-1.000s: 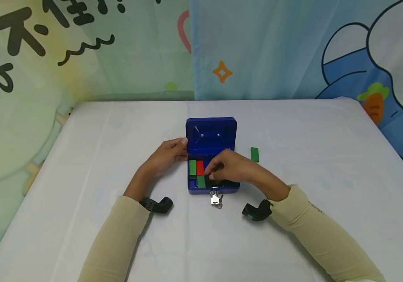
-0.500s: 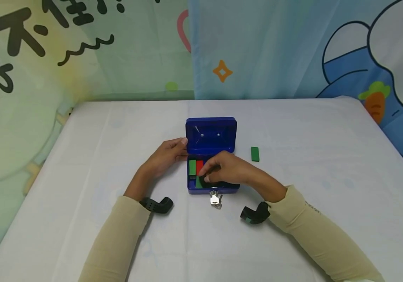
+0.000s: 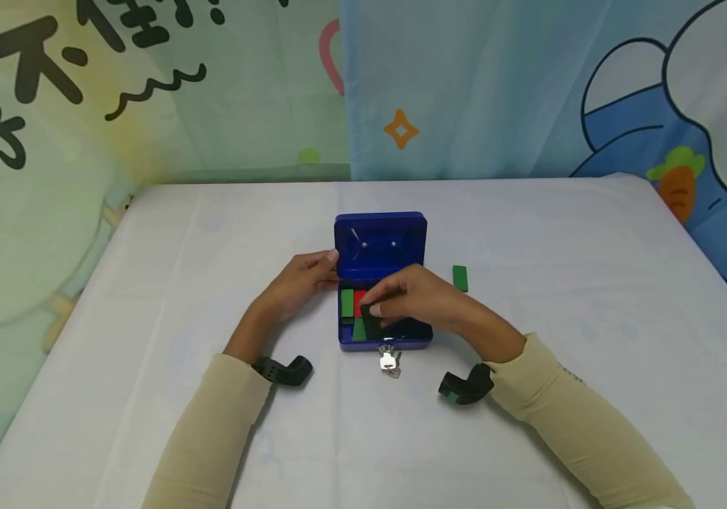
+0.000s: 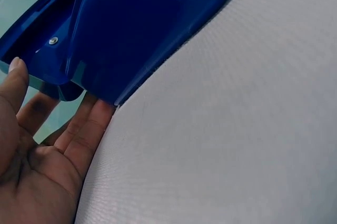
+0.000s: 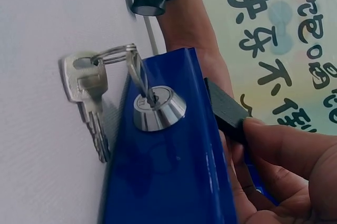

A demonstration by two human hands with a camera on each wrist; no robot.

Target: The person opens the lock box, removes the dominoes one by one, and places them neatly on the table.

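A blue metal lockbox [image 3: 385, 346] stands on the table with its lid [image 3: 381, 244] raised. My left hand [image 3: 306, 276] rests at its left side, thumb at the lid's edge. In the left wrist view, the fingers [image 4: 87, 129] touch the box's back corner. My right hand [image 3: 420, 297] is over the box, pinching a black slab [image 5: 226, 108] between thumb and fingers. The slab tilts up in the box [image 3: 372, 325]. Left of it lie a red block [image 3: 358, 302], a green block [image 3: 347, 302] and a second green block [image 3: 359, 329], partly covered.
A loose green block [image 3: 460, 278] lies on the white table [image 3: 363, 424] right of the box. Keys [image 5: 87, 84] hang from the lock [image 5: 158, 108] on the box's front. Printed curtains [image 3: 452, 85] hang behind the table.
My right hand shifted left in the box, then lifted slightly, and the black slab's left side now shows tilted up. My left hand stays at the box.
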